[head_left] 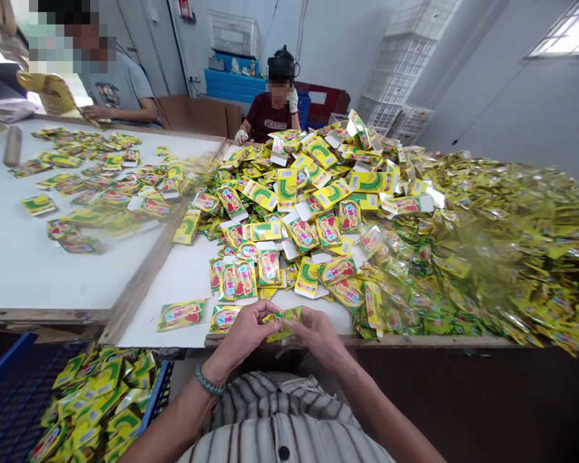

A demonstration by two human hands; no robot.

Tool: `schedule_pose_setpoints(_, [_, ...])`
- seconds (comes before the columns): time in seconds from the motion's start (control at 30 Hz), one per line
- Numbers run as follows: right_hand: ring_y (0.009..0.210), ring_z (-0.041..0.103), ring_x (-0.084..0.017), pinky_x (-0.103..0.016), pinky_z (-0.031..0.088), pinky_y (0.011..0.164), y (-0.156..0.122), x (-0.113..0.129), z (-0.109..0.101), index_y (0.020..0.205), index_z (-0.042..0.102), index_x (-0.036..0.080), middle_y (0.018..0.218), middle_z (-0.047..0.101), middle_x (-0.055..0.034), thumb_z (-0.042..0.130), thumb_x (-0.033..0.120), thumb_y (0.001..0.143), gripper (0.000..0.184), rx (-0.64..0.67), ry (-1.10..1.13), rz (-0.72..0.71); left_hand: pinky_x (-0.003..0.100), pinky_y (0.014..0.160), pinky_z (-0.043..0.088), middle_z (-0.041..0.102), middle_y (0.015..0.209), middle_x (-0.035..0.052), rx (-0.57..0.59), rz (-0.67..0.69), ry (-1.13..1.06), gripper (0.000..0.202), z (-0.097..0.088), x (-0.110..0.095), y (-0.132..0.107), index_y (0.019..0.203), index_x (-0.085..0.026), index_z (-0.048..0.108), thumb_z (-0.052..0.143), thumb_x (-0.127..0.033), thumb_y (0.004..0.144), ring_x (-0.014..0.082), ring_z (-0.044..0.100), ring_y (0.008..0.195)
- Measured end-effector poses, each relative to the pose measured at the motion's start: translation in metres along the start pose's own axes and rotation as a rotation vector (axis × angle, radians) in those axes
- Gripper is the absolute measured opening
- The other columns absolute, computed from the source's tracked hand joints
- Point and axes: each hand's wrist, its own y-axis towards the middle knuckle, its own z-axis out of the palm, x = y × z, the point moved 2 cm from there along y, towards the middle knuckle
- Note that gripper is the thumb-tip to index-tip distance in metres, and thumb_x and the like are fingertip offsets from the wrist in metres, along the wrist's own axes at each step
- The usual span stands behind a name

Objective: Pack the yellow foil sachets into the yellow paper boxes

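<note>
Pale walls (338, 38) and stacked white baskets (390, 71) back a white desk (174, 276) heaped with yellow-and-green packaging. At its near edge, a left hand (247, 326) and a right hand (321, 329) meet over one small packet (284, 323), thumbs and fingers of both pinched closely on it. Beyond the two hands rises a heap of boxes (287, 186), many with white flaps standing open; to the right of the right hand spreads a broad mound of sachets (525, 251). Just left of the left hand lies a loose box (180, 315); below and farther left, a blue crate (163, 393) holds a sizeable batch of packs (101, 395). Those appear to be done, while the packet looks to be in mid-handling, its details partly covered by fingers. With heap and mound this large, most of the work seems left. Past the boxes, beyond the hands, is a co-worker in dark red (265, 116); far off to the left, another in pale blue (120, 87) works at a neighbouring desk (53, 276).
</note>
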Motion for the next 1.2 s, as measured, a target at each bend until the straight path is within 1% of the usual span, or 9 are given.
schedule_pose_setpoints(0.13, [0.064,0.051,-0.015,-0.025,0.043,0.059,0.000,0.008,-0.012,0.075,0.059,0.017,0.067,0.059,-0.0011,0.065,0.050,0.078,0.033,-0.142,-0.166,-0.097,0.029,0.063,0.048,0.069,0.077,0.0034,0.012,0.017,0.243,0.031,-0.011,-0.018,0.017,0.096,-0.018,0.069,0.073,-0.036,0.070,0.0202,0.064,0.069])
schedule_pose_setpoints(0.27, [0.065,0.050,-0.015,-0.025,0.041,0.060,-0.003,0.011,-0.014,0.075,0.057,0.018,0.069,0.060,-0.0016,0.060,0.040,0.084,0.024,-0.277,-0.444,-0.241,0.038,0.074,0.046,0.066,0.090,0.0123,-0.542,0.198,0.878,0.035,-0.018,-0.052,0.050,0.096,-0.014,0.066,0.062,-0.045,0.078,0.0290,0.061,0.084])
schedule_pose_setpoints(0.33, [0.064,0.052,-0.015,-0.025,0.041,0.061,-0.003,0.006,-0.007,0.079,0.059,0.019,0.070,0.061,-0.0018,0.057,0.036,0.085,0.019,-0.253,-0.511,-0.301,0.043,0.080,0.044,0.063,0.100,0.0184,-0.700,0.273,1.154,0.048,-0.009,-0.061,0.067,0.108,-0.011,0.061,0.061,-0.049,0.080,0.0346,0.058,0.096])
schedule_pose_setpoints(0.47, [0.069,0.056,-0.018,-0.028,0.043,0.066,-0.006,-0.009,-0.004,0.086,0.062,0.019,0.077,0.065,-0.0043,0.055,0.032,0.086,0.014,-0.245,-0.578,-0.380,0.046,0.083,0.040,0.059,0.107,0.0227,-0.627,0.266,1.417,0.065,0.010,-0.057,0.090,0.130,-0.008,0.048,0.065,-0.044,0.078,0.0382,0.055,0.100])
schedule_pose_setpoints(0.63, [0.071,0.056,-0.019,-0.029,0.044,0.066,-0.011,-0.011,-0.024,0.087,0.063,0.019,0.078,0.066,-0.0047,0.057,0.037,0.087,0.019,-0.295,-0.456,-0.284,0.044,0.081,0.039,0.061,0.104,0.0185,-0.637,0.216,1.370,0.070,-0.002,-0.048,0.089,0.133,-0.010,0.043,0.069,-0.034,0.072,0.0356,0.055,0.098])
schedule_pose_setpoints(0.83, [0.070,0.055,-0.017,-0.027,0.044,0.065,-0.002,0.001,-0.023,0.083,0.062,0.019,0.073,0.063,-0.0020,0.059,0.041,0.084,0.022,-0.301,-0.342,-0.245,0.041,0.083,0.041,0.057,0.100,0.0124,-0.454,0.378,1.425,0.052,-0.010,-0.024,0.072,0.111,-0.013,0.056,0.073,-0.043,0.071,0.0306,0.051,0.096])
schedule_pose_setpoints(0.93, [0.069,0.055,-0.016,-0.026,0.043,0.065,0.001,0.002,-0.020,0.081,0.061,0.019,0.070,0.062,-0.0005,0.060,0.038,0.083,0.019,-0.310,-0.351,-0.246,0.039,0.082,0.042,0.057,0.100,0.0122,-0.449,0.387,1.401,0.048,-0.013,-0.017,0.066,0.107,-0.014,0.057,0.074,-0.041,0.072,0.0299,0.053,0.096])
schedule_pose_setpoints(1.07, [0.068,0.054,-0.016,-0.026,0.043,0.065,0.005,0.004,-0.025,0.082,0.061,0.019,0.072,0.062,-0.0003,0.063,0.037,0.080,0.018,-0.365,-0.320,-0.250,0.038,0.080,0.043,0.062,0.096,0.0117,-0.417,0.444,1.267,0.038,-0.019,-0.016,0.058,0.104,-0.016,0.058,0.070,-0.038,0.076,0.0297,0.056,0.092])
schedule_pose_setpoints(1.2, [0.076,0.058,-0.018,-0.029,0.047,0.071,0.018,0.023,-0.031,0.094,0.061,0.021,0.080,0.064,-0.0020,0.063,0.043,0.080,0.026,-0.434,-0.048,-0.331,0.031,0.066,0.041,0.060,0.072,0.0029,-0.368,0.431,1.025,0.027,-0.022,-0.019,0.045,0.076,-0.022,0.059,0.063,-0.048,0.079,0.0214,0.054,0.070])
